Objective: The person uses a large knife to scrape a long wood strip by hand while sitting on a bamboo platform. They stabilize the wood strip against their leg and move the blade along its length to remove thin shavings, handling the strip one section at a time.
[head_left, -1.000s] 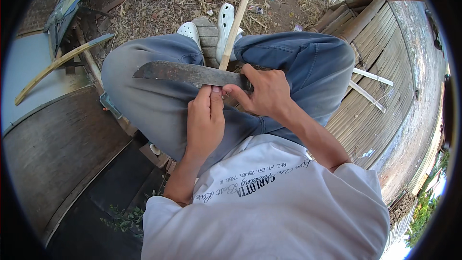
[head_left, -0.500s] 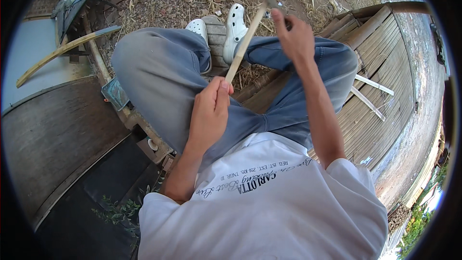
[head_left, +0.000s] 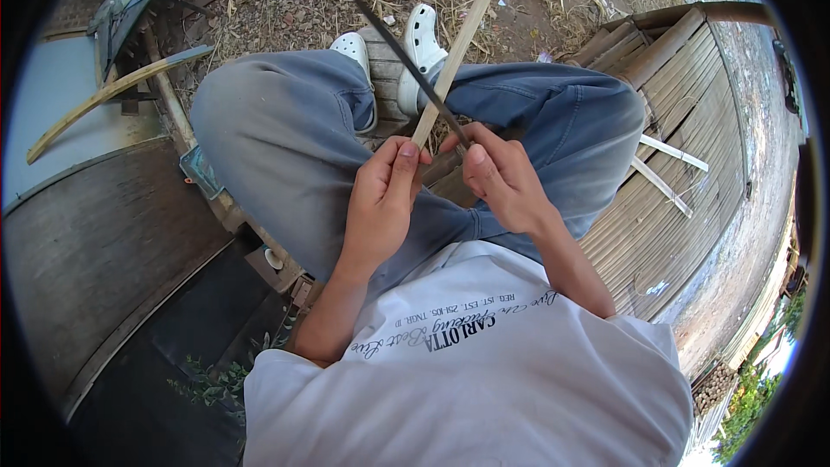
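Observation:
Between my knees, my left hand (head_left: 382,199) is closed around the near end of a pale bamboo strip (head_left: 468,43), which slants away up and to the right. My right hand (head_left: 504,175) grips a long dark-bladed knife (head_left: 398,50) close beside the left one. The blade crosses over the strip just beyond my left hand, its tip pointing up and left above my shoes. The knife's handle is mostly hidden within my right fingers.
I sit cross-legged on a bamboo slat platform (head_left: 692,112). Two thin white strips (head_left: 664,182) lie on it by my right knee. A curved bamboo piece (head_left: 112,95) rests at the left. White clogs (head_left: 422,39) and littered dirt ground (head_left: 294,9) are ahead.
My right hand has drawn the knife from the strip's far part back toward me, beside my left hand. The left hand keeps its hold on the bamboo strip.

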Demonstrator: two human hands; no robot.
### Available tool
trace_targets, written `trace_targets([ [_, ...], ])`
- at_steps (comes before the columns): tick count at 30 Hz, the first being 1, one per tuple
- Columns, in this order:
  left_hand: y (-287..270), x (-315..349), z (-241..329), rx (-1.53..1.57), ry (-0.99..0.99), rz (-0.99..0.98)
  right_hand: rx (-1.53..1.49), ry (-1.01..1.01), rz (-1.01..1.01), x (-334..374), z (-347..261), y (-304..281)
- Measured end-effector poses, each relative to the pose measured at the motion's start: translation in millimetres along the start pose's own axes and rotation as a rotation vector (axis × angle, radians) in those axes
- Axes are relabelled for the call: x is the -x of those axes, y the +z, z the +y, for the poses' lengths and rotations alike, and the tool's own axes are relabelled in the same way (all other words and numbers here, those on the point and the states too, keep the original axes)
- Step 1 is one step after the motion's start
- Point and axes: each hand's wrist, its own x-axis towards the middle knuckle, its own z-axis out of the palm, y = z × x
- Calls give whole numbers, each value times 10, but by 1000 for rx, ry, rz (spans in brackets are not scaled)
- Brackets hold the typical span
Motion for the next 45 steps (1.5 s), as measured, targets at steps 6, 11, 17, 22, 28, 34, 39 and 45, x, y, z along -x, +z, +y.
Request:
trace_targets([
  [6, 31, 1, -184, -407, 364, 131, 604, -281, 25, -38, 14, 99],
  [11, 7, 42, -229, -684, 512, 128, 715, -217, -30, -54, 35, 97],
  [17, 38, 44, -87, -367, 189, -13, 652, -212, 132, -150, -4, -7],
  [22, 33, 47, -231, -430, 361, 74, 785, -180, -56, -114, -8, 74],
  [28, 46, 64, -107, -643, 297, 38, 851, -168, 147, -303, 18, -58],
  [34, 34, 114, -180, -699, 349, 97, 838, -48, 235, -448, -23, -267],
  [39, 40, 85, -269, -748, 517, 130, 928, -231, -6, -219, -48, -114],
  [45, 44, 112, -285, -823, 516, 136, 901, -157, 18, -225, -102, -114],
])
